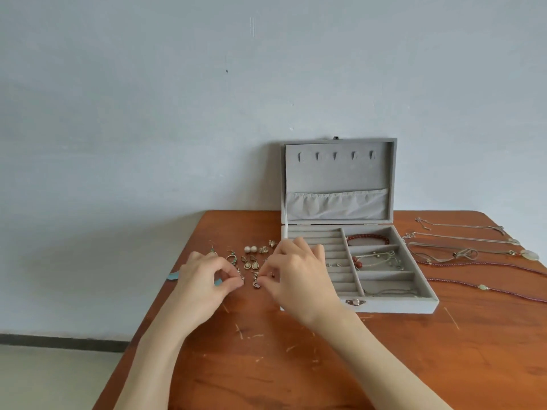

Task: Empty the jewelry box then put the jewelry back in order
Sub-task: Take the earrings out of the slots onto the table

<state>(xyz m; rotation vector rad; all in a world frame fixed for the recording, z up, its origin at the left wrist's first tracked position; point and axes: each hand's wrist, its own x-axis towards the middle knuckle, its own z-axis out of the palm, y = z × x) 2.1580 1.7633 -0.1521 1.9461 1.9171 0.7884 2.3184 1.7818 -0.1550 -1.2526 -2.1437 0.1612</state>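
Note:
A grey velvet jewelry box [414, 303] stands open on the wooden table, lid upright against the wall. Its right compartments hold a red bead bracelet [368, 237], a thin chain bracelet [377, 258] and another chain [387, 291]; small studs [334, 265] sit in the ring rolls. Left of the box lie several earrings [251, 255]. My left hand [204, 279] pinches a dangling earring [242, 278]. My right hand [296, 270] pinches a matching earring [256, 282] beside it.
Several necklaces [461, 247] lie stretched out on the table [296, 365] to the right of the box, reaching the right edge. A turquoise feather piece [173, 276] pokes out under my left hand near the table's left edge. A white wall stands behind.

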